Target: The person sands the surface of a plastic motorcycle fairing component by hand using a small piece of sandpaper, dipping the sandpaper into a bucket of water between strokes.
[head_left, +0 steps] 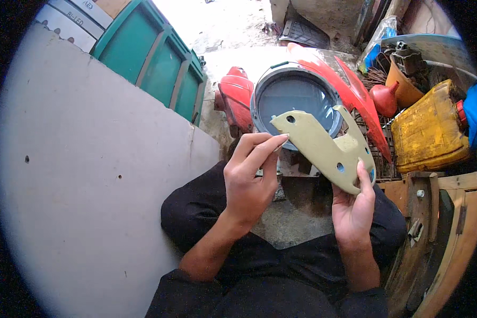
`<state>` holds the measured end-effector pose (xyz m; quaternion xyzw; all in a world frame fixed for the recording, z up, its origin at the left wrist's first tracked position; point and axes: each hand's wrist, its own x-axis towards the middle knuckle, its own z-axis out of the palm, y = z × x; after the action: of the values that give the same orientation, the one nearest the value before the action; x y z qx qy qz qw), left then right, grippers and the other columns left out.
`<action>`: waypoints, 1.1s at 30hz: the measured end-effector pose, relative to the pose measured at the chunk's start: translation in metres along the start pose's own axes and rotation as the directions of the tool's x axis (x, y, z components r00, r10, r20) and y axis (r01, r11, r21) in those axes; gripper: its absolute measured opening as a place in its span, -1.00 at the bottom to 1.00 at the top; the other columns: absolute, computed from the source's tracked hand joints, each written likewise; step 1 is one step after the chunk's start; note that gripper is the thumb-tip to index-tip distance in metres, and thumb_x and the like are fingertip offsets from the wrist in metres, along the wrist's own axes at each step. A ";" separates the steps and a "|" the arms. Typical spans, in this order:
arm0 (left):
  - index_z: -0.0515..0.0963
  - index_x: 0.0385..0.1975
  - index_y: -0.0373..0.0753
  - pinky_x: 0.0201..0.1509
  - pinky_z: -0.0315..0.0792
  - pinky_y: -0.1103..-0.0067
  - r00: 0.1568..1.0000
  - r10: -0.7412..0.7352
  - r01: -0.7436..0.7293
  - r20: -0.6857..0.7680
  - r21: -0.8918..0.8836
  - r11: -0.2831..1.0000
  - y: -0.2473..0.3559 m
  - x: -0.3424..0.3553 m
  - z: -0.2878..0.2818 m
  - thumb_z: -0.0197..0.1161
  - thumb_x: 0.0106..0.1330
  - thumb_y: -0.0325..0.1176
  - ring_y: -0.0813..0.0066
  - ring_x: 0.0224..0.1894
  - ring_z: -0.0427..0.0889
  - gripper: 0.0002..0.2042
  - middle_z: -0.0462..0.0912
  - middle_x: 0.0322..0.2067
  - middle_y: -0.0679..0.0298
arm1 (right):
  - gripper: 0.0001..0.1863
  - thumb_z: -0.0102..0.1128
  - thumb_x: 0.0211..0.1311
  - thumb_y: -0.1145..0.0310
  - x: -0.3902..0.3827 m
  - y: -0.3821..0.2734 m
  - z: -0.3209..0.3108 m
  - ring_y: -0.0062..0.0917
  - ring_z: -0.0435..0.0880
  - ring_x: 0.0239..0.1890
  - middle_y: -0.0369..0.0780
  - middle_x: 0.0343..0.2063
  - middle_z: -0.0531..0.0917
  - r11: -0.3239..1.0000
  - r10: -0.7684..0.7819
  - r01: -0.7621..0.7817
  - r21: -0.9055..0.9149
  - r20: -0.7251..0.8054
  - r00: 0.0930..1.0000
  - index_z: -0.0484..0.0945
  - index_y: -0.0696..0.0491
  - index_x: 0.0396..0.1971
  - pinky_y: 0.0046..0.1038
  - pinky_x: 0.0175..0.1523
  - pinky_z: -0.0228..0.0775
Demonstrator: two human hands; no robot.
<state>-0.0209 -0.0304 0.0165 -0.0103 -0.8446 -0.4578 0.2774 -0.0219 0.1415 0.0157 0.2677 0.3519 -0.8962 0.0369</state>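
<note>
A beige, curved plastic panel (323,143), notched on one side and pierced by several holes, is tilted above a round bucket of water (255,108). My right hand (353,212) grips its lower right end, thumb on top and fingers underneath. Near the panel's left edge my left hand (253,177) is closed in a pinch, its fingertips touching or almost touching that edge. Whatever those fingers hold, if anything, is hidden.
Red plastic panels (237,98) lie left of the bucket and beyond it. To the right stand a dirty yellow jerrycan (426,130), a red funnel (385,99) and an orange container (405,79). A white wall (100,169) and green drawers (153,58) close off the left.
</note>
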 end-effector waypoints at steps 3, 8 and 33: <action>0.58 -0.30 -0.33 -0.25 0.44 0.63 0.999 -0.004 0.006 0.049 -0.035 0.999 0.000 0.001 -0.002 0.17 0.17 -0.60 0.48 -0.33 0.55 -0.87 0.55 -0.39 0.21 | -0.58 0.09 0.23 0.25 0.001 0.000 -0.001 -0.52 0.51 -0.07 -0.27 -0.08 0.50 1.000 0.009 -0.009 0.003 -0.005 1.000 0.32 0.05 0.05 -0.44 -0.02 0.45; 0.54 -0.25 -0.36 -0.27 0.49 0.68 0.925 -0.335 0.380 0.179 -0.430 0.819 -0.002 0.002 -0.005 0.11 0.25 -0.56 0.60 -0.28 0.54 -0.88 0.55 -0.34 0.30 | -0.61 0.07 0.24 0.27 0.007 -0.001 -0.008 -0.53 0.52 -0.08 -0.26 -0.09 0.51 0.997 0.068 -0.068 0.020 0.028 0.997 0.34 0.05 0.03 -0.46 -0.04 0.46; 0.57 -0.33 -0.34 -0.27 0.43 0.60 0.982 -0.161 0.163 0.103 -0.007 0.987 -0.003 0.010 -0.022 0.15 0.19 -0.56 0.45 -0.35 0.56 -0.90 0.57 -0.38 0.18 | -0.53 0.04 0.26 0.20 -0.012 0.003 0.009 -0.52 0.44 0.01 -0.21 -0.02 0.43 0.933 -0.298 0.311 -0.183 0.096 0.950 0.25 0.08 0.11 -0.45 0.04 0.38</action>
<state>-0.0200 -0.0516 0.0278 0.0330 -0.8520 -0.4844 0.1957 -0.0148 0.1316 0.0258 0.1748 0.4741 -0.8605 -0.0646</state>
